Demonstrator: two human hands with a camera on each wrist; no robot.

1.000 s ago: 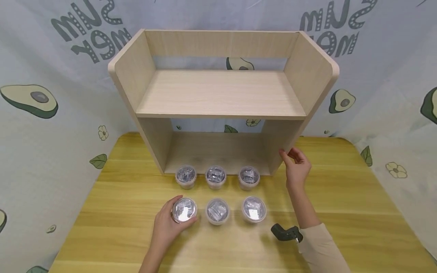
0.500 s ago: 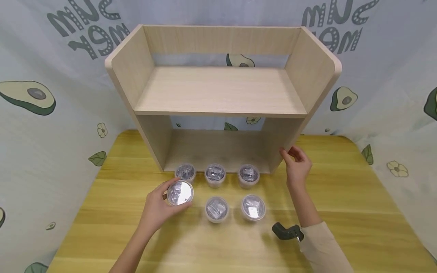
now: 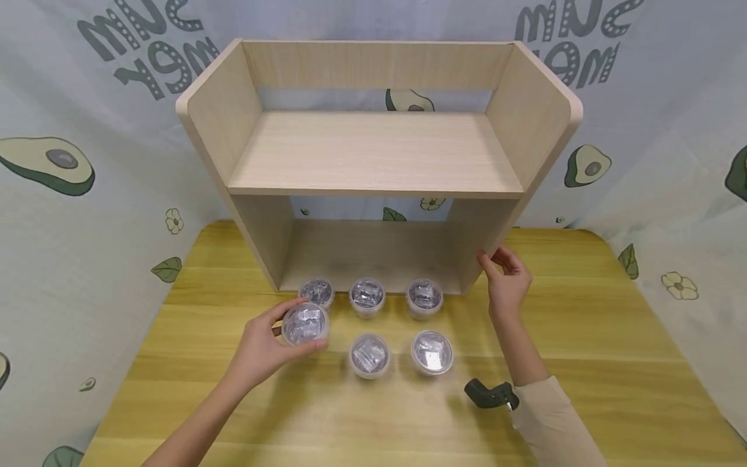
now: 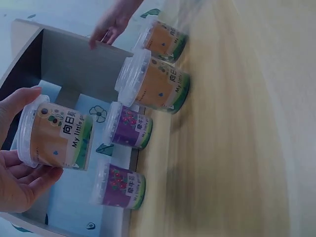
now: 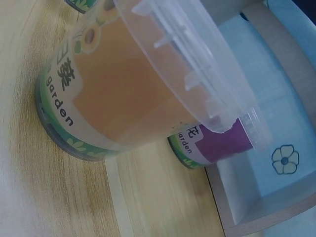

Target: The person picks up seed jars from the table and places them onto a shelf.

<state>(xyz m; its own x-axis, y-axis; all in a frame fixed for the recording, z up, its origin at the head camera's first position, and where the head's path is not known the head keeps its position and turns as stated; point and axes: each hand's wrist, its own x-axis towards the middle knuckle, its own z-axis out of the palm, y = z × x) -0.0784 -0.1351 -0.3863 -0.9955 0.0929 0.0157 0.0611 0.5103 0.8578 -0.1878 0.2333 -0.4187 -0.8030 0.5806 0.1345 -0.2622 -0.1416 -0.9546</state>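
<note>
My left hand (image 3: 261, 344) grips a clear-lidded plastic cup (image 3: 305, 324) between thumb and fingers, off the table. In the left wrist view this cup (image 4: 60, 134) has an orange label with sunflowers and a green band at its base. My right hand (image 3: 506, 285) pinches the front edge of the right side panel of a pale wooden shelf (image 3: 373, 152). Two more lidded cups stand in the front row, a middle cup (image 3: 369, 356) and a right cup (image 3: 432, 353). Behind them, three cups line the shelf's front, the left one (image 3: 316, 291) partly hidden by the held cup.
Purple labels show on back-row cups (image 4: 129, 126) in the left wrist view. A black angled device (image 3: 489, 394) sits by the right sleeve (image 3: 554, 418). The yellow wood-grain table (image 3: 589, 337) meets a printed cloth (image 3: 659, 162) behind and at the sides.
My left hand has lifted the front-left cup and carried it slightly left and towards the shelf, tilting it a little. The right hand stays at the shelf's side panel.
</note>
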